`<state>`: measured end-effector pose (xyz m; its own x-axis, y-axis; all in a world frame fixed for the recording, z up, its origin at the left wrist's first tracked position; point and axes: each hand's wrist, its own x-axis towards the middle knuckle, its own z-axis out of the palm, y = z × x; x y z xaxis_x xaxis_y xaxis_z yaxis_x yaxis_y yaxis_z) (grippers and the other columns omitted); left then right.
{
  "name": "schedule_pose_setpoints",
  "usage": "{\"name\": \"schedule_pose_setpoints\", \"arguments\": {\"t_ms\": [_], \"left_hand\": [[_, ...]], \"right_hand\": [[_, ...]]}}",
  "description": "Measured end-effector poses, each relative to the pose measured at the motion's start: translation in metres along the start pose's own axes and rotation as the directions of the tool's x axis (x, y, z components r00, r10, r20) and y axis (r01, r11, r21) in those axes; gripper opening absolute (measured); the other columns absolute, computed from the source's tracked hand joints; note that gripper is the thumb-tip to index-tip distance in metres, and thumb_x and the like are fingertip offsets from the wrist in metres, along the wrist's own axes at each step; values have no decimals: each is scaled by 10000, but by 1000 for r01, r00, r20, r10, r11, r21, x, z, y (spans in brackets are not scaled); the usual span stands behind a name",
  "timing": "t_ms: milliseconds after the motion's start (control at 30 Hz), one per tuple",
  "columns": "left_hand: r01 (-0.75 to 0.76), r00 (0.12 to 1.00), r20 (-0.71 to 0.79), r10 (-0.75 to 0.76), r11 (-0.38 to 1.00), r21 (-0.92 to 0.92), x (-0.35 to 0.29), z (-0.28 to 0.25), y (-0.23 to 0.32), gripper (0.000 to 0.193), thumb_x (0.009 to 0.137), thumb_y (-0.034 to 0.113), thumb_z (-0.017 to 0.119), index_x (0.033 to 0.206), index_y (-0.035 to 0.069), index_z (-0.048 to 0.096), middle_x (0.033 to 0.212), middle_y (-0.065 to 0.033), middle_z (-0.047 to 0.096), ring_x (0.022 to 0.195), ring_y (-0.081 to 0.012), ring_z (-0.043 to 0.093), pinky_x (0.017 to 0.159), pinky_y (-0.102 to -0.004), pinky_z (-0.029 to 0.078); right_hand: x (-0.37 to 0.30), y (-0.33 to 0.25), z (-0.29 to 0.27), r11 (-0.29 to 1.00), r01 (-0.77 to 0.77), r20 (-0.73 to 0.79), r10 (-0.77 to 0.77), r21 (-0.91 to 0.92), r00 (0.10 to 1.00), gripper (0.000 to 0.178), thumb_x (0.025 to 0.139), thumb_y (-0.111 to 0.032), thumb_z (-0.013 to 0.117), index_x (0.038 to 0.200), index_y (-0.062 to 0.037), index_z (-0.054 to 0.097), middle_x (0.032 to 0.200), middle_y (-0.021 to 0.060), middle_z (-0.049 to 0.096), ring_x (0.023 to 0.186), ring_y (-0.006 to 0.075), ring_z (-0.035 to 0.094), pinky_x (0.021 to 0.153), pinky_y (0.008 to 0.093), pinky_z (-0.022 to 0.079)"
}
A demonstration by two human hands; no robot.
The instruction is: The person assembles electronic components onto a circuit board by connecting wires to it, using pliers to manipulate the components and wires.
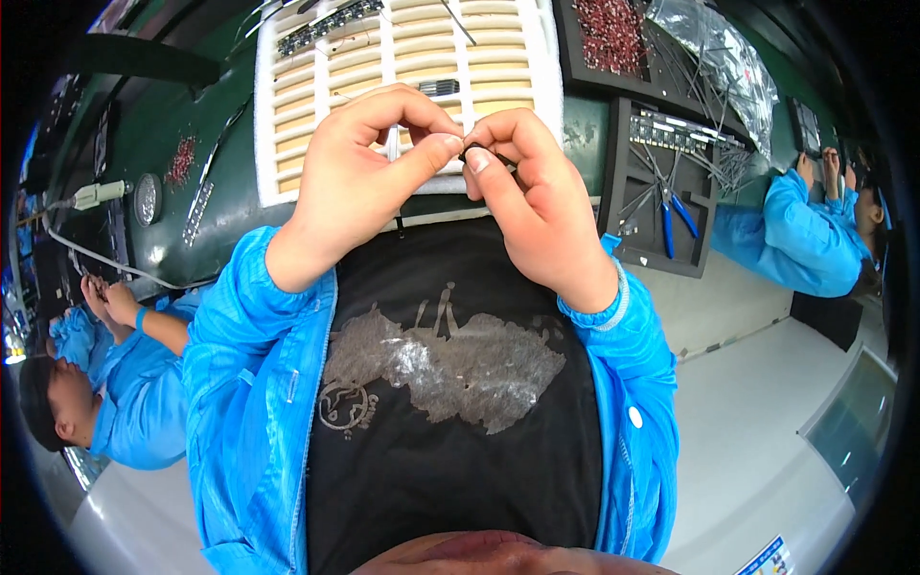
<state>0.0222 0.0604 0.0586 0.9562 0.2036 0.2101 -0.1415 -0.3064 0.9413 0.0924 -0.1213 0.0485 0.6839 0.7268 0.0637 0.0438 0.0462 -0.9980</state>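
My right hand (541,201) pinches a small black part (472,150) between thumb and fingertips; its exact kind is too small to tell. Right against it, the thumb and forefinger of my left hand (369,172) are pressed together, and what they grip is hidden. Both hands are raised over the near edge of a white slotted foam tray (550,86). Just beyond the fingers, a dark ribbed piece (441,87) lies in one slot. A strip of small black and silver parts (331,27) rests across the tray's far left.
To the right, a black divided tray (621,182) holds blue-handled cutters (668,216) and thin grey strips. Behind it are small red parts (609,36) and a clear plastic bag (719,57). A round metal tin (148,198) stands left. Co-workers in blue sleeves (805,230) sit on both sides.
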Motion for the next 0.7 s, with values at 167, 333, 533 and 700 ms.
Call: {"name": "schedule_pose_setpoints", "arguments": {"t_ms": [167,333,533,700], "left_hand": [[209,975,100,-201,974,-82,-4,-13,5,57,896,50,739,922,11,707,868,3,689,808,-66,592,725,-239,460],[286,948,185,-260,949,-132,-6,-17,15,76,929,65,727,961,1,700,887,4,691,840,-57,605,753,-221,477],[206,969,155,-194,976,-70,-9,-19,18,103,938,59,704,1018,-7,713,911,-2,695,853,-59,607,784,-232,488],[238,971,-31,-239,971,-35,-16,-24,9,103,953,59,678,1025,-5,713,901,14,671,808,-36,573,736,-207,461]], "right_hand": [[-5,-7,-5,989,61,-9,-63,-134,998,111,1009,-50,572,1100,-9,523,852,145,650,755,241,653,681,338,505],[-6,-1,-5,938,222,34,-221,-265,975,171,986,-43,596,1140,-13,527,904,187,672,838,375,690,702,379,522],[-7,-6,-2,980,108,-3,-110,-166,994,120,969,-75,667,1070,-18,634,817,103,662,704,147,638,631,284,499],[-6,-8,-4,1000,0,-81,1,6,997,85,965,-63,675,1033,-11,669,801,19,667,707,60,608,621,229,482]]}}
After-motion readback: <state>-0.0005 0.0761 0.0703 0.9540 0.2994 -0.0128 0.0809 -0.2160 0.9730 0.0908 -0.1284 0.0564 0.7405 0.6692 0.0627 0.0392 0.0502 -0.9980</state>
